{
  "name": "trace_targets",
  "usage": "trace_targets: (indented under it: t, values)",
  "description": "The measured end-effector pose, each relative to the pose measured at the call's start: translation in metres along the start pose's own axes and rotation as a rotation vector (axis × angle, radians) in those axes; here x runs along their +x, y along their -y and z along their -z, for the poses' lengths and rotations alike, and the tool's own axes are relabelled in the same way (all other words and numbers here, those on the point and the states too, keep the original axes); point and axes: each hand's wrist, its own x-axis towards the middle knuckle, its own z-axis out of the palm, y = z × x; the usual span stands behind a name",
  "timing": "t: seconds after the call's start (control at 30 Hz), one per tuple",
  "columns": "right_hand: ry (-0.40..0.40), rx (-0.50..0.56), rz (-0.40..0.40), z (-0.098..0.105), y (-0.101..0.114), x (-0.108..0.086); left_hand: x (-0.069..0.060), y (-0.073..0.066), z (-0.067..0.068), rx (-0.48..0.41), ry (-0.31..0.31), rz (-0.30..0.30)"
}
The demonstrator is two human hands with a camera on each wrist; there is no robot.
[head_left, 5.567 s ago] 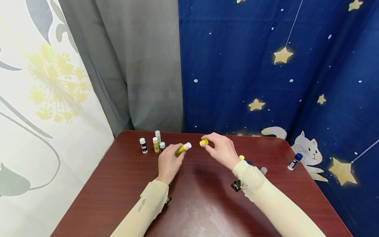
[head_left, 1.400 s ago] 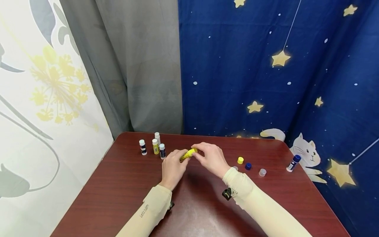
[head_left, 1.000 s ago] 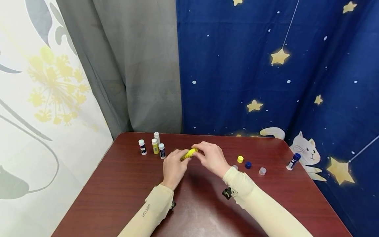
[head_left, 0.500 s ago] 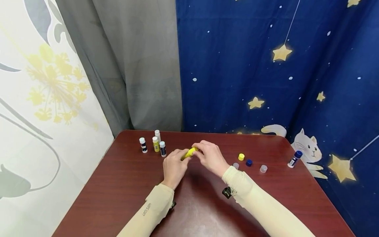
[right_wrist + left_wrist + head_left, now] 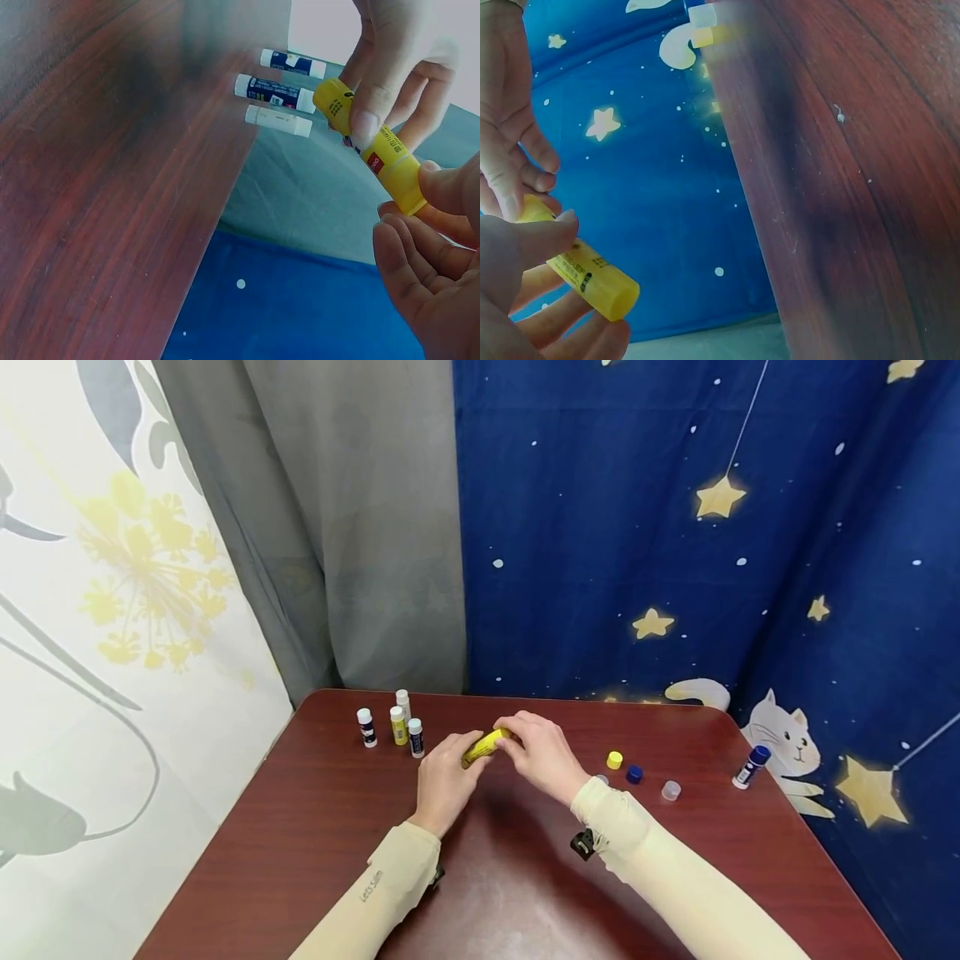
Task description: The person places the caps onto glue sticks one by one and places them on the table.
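A yellow glue stick [image 5: 483,746] is held above the table between both hands, its yellow cap on. The left hand [image 5: 444,779] grips the body with thumb and fingers; in the left wrist view the stick's end [image 5: 616,295] points down and right. The right hand [image 5: 543,754] pinches the cap end, and in the right wrist view its thumb and fingers touch that end of the stick [image 5: 401,180]. Several uncapped sticks stand upright to the left, among them a yellow one [image 5: 398,727] and a dark blue one [image 5: 416,739].
Right of the hands lie a yellow cap [image 5: 615,760], a blue cap [image 5: 634,774] and a clear cap [image 5: 671,790]; another clear one is partly hidden by the right sleeve. A blue-capped stick [image 5: 752,767] stands near the right edge of the brown table [image 5: 300,827].
The right hand has brought the yellow cap left onto the stick, covering its white end. Since then both hands have kept hold of it, shifting only slightly.
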Motion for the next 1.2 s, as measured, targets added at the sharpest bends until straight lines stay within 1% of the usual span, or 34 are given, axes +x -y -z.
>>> trace_targets:
  t: [0.13,0.3,0.4,0.47,0.57,0.67,0.77,0.9,1.1,1.2]
  values:
    - [-0.007,0.010,-0.022,0.005,-0.002,0.001,0.001,0.003,0.003,-0.040,0.025,0.045]
    - [0.004,0.010,-0.059,0.012,-0.006,0.000,0.001,0.014,0.010,-0.068,0.025,0.124]
    - [0.012,0.008,-0.104,0.017,-0.011,-0.001,0.002,0.021,0.014,-0.068,0.014,0.166]
    - [0.013,0.008,-0.132,0.021,-0.016,-0.003,0.003,0.026,0.016,-0.071,-0.005,0.196]
    - [0.014,-0.003,-0.158,0.025,-0.024,-0.007,0.004,0.034,0.018,-0.071,-0.054,0.236]
    - [0.013,-0.032,-0.171,0.028,-0.032,-0.011,0.005,0.041,0.019,-0.068,-0.111,0.278]
    - [0.015,-0.075,-0.183,0.034,-0.039,-0.014,0.005,0.047,0.019,-0.066,-0.153,0.324]
    - [0.025,-0.118,-0.199,0.043,-0.046,-0.016,0.007,0.052,0.018,-0.071,-0.172,0.378]
    - [0.035,-0.160,-0.222,0.056,-0.058,-0.020,0.008,0.062,0.012,-0.047,-0.199,0.414]
    - [0.034,-0.181,-0.232,0.064,-0.066,-0.024,0.008,0.066,0.009,-0.028,-0.207,0.443]
